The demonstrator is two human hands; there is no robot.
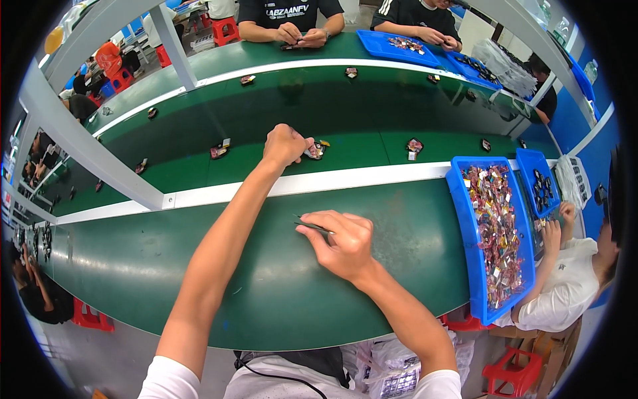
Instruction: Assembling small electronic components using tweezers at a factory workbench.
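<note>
My left hand [286, 145] reaches over the white rail to the green conveyor belt. Its fingers are closed at the edge of a small dark electronic part [315, 151] with pink and yellow bits on it. Most of its fingers are hidden behind the back of the hand. Above the near green worktop, my right hand [342, 243] pinches a pair of dark, thin tweezers [312, 227], tips pointing left.
Similar small parts [415, 147] lie spaced along the belt. A blue tray [475, 266] heaped with small wrapped pieces stands right of my right hand, beside another blue tray [530, 166] of black parts. The white rail [359, 176] divides worktop from belt. Co-workers sit opposite and at right.
</note>
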